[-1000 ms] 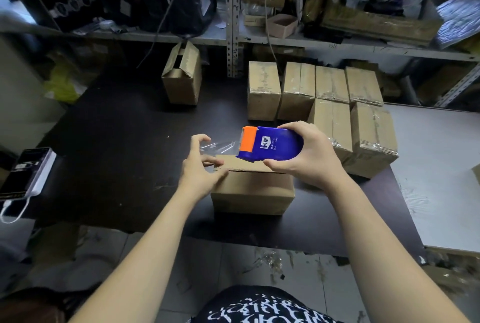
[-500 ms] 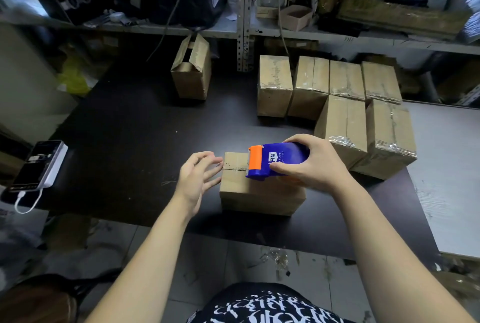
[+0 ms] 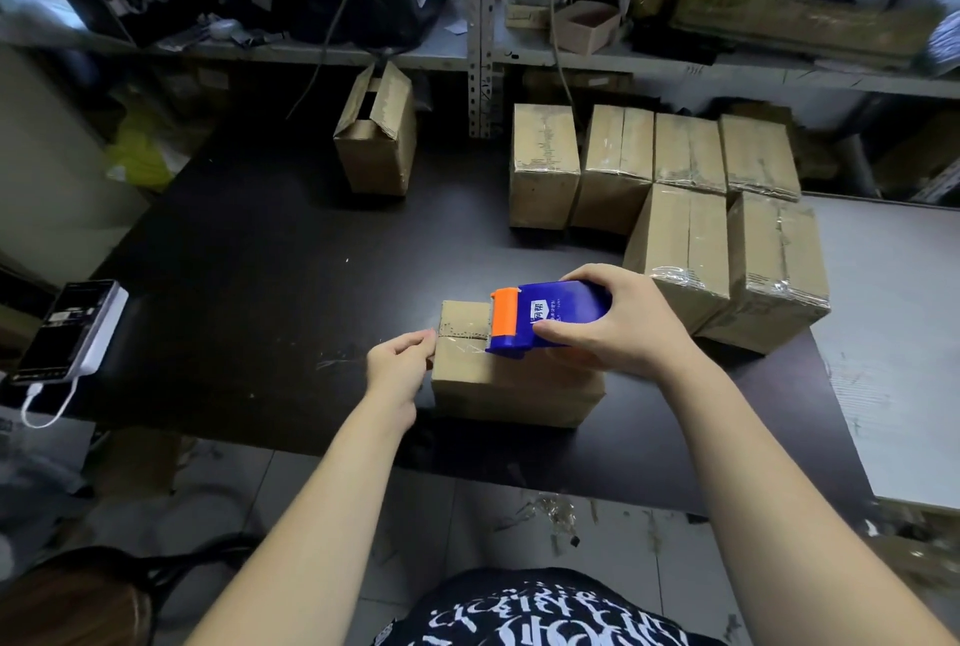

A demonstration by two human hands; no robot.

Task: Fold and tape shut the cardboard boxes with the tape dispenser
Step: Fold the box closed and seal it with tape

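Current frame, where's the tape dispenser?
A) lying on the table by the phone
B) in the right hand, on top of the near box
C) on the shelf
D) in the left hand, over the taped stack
B: the right hand holds the blue-and-orange tape dispenser down on top of the near box, while the left hand touches that box's left end.
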